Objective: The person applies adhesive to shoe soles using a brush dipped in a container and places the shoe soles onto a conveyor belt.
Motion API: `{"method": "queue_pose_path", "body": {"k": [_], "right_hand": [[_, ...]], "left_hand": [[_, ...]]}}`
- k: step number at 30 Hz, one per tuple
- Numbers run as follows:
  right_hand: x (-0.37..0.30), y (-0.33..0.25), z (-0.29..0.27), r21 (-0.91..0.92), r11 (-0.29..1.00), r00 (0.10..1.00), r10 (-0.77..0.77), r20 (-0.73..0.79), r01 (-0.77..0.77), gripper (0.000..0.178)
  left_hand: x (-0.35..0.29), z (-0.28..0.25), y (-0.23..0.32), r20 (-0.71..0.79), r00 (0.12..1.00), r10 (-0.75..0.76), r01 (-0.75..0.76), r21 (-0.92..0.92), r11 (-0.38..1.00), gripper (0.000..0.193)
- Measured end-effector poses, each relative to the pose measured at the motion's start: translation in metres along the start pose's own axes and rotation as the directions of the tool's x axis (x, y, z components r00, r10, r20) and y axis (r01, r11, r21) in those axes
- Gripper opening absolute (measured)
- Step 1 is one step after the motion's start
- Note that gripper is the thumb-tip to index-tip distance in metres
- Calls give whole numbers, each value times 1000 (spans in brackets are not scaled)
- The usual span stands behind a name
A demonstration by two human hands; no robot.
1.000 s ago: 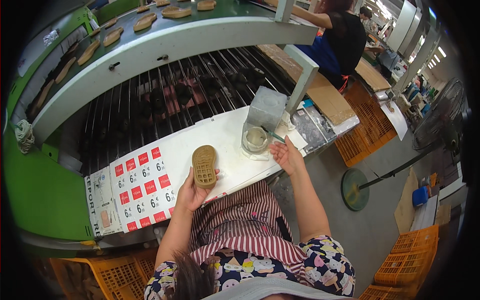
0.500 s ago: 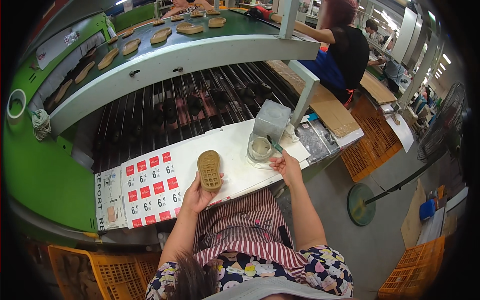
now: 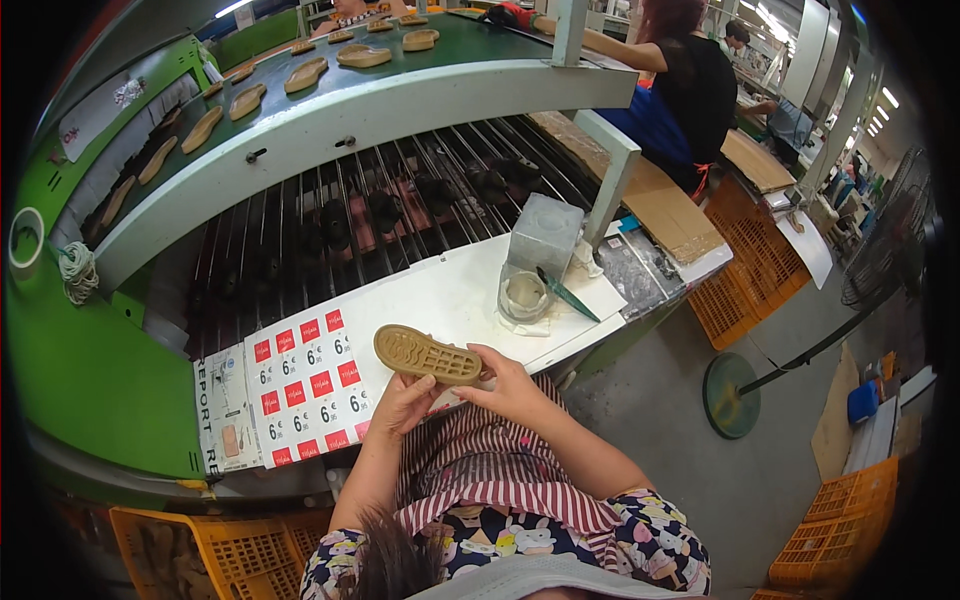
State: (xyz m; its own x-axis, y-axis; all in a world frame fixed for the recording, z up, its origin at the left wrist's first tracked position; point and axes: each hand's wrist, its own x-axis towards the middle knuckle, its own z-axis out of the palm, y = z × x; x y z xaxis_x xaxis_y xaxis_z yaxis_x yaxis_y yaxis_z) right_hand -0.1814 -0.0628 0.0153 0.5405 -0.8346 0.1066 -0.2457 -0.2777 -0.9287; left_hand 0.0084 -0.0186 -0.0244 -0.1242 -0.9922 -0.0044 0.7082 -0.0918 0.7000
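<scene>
A tan shoe sole (image 3: 425, 352) is held over the front of the white board (image 3: 450, 290), its treaded side facing up and its length lying sideways. My left hand (image 3: 402, 402) grips it from below near the middle, thumb on the edge. At its right end, the fingers of my right hand (image 3: 508, 385) close on the sole. A brush with a green handle (image 3: 568, 296) leans in a cloudy glass jar (image 3: 523, 304), away from both hands. Behind the jar stands a grey block-like container (image 3: 546, 232).
Beyond the board lie dark metal rollers (image 3: 380, 215). Above them, a green conveyor belt (image 3: 330, 95) carries several tan soles. A co-worker (image 3: 690, 100) is at the far right. Orange crates (image 3: 750, 275) and a fan stand (image 3: 732, 395) are on the right; another orange crate (image 3: 245, 555) is at lower left.
My right hand has let go of the brush, now resting in the jar, and moved left onto the sole. The sole has turned from upright to sideways.
</scene>
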Motion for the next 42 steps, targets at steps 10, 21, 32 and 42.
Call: {"method": "queue_pose_path", "body": {"k": [10, 21, 32, 42], "right_hand": [[2, -10, -14, 6, 998, 988, -56, 147, 56, 61], [85, -145, -131, -294, 854, 845, -495, -201, 430, 61], [333, -209, -212, -665, 747, 828, -360, -430, -21, 53], [427, -185, -218, -762, 392, 820, -34, -571, -515, 65]], "left_hand": [[-2, -2, -4, 76, 997, -5, 0, 61, 998, 89], [7, -12, -1, -13, 998, -57, 54, -125, 991, 50], [-18, -5, 54, -91, 956, -278, 267, -113, 957, 44], [-71, 8, 131, -405, 881, -245, 249, -43, 967, 41]]}}
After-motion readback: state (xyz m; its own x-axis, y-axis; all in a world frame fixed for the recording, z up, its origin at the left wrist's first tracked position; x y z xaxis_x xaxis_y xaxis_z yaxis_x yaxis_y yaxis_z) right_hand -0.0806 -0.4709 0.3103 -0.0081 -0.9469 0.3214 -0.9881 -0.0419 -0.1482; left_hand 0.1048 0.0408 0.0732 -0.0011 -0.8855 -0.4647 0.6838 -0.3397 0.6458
